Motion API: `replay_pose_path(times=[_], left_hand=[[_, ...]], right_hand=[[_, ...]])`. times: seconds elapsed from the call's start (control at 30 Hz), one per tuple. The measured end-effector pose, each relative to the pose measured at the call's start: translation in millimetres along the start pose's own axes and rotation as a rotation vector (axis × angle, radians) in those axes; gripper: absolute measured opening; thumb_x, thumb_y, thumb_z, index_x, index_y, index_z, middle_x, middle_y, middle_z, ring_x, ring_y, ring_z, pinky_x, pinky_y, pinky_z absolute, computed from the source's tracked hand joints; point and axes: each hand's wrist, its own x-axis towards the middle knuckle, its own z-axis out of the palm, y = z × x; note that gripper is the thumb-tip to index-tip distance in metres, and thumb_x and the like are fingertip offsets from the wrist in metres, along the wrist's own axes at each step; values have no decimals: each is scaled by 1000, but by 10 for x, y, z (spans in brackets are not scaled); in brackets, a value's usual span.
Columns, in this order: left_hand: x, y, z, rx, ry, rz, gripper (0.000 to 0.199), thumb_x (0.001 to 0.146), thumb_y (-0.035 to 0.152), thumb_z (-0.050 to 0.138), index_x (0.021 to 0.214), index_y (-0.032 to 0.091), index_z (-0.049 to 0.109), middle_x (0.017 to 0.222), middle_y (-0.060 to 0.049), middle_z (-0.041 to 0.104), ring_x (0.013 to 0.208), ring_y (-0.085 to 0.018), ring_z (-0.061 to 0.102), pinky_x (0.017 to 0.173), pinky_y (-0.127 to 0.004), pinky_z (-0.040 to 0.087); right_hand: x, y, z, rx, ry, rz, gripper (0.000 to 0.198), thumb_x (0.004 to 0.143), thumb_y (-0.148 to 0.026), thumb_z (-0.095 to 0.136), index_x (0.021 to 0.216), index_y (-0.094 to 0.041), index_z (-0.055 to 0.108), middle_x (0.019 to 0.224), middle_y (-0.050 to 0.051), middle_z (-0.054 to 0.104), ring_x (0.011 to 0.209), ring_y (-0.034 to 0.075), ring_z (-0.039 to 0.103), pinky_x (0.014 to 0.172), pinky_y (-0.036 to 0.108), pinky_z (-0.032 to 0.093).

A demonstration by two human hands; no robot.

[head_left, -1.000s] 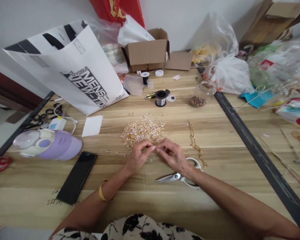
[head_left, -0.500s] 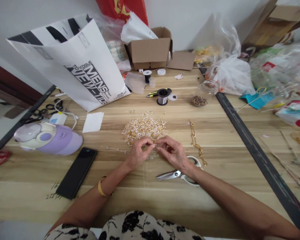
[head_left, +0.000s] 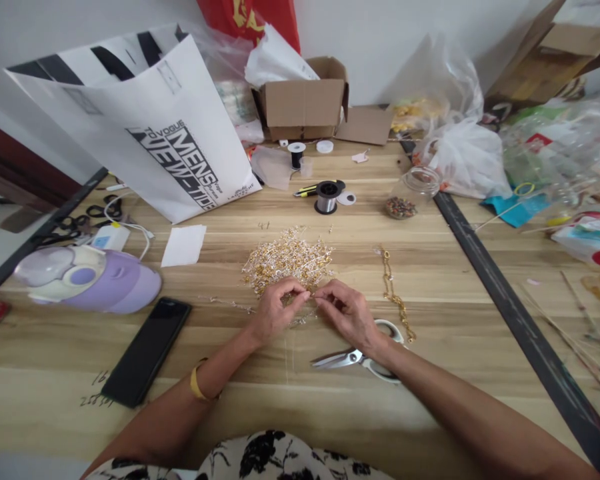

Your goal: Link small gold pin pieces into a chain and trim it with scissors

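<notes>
I am at the fine handwork step, I think: joining or adjusting a tiny jewellery piece [head_left: 312, 295] with the fingertips. My left hand [head_left: 279, 308] pinches it between thumb and index finger, and my right hand [head_left: 347, 310] seems to pinch its other end, the two hands almost meeting. The piece is too small for me to tell its exact form. It is held above the near edge of the pile of gold and silver jewellery parts [head_left: 290, 257]. Below my fingers, a silvery strand [head_left: 303, 320] lies on the wooden table [head_left: 240, 400], and a thin beaded chain [head_left: 233, 305] goes out to the left of my left hand.

In my judgement, the next move calls for a steady left pinch and a small, gentle turn or push from the right fingertips; too much force could make the piece slip away into the pile.

The scissors [head_left: 350, 357] lie with their handles partly under my right wrist, and the gold chain [head_left: 399, 308] rests to the right of them, both untouched by my fingers.

Compared with one second ago, very little differs: both hands keep the same pinching posture, the pile and scissors stay in place, and only the view has shifted slightly.
</notes>
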Motion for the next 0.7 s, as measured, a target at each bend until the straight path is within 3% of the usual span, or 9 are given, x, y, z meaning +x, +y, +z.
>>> replay_pose_path(times=[0.27,0.5,0.7], left_hand=[[67,-103,-111,73,138,-31,17,83,26,54,71,16,61,73,-3,63,71,-15,56,69,-26,44],[123,-191,-179,208,165,54,13,83,23,55,74,17,62,75,-4,64,74,-16,57,73,-29,44],[134,-282,-145,356,109,152,10,81,14,56,83,17,65,84,-6,63,83,-18,55,79,-32,43]], right_hand=[[6,10,-8,90,100,152,15,86,-29,53,90,-17,61,85,5,62,75,15,56,60,24,45],[35,-4,-32,208,145,226,21,83,-33,57,97,-18,64,87,6,62,75,16,58,58,25,47],[43,20,-39,257,148,267,23,82,-33,59,98,-18,65,85,5,61,67,14,56,53,23,47]])
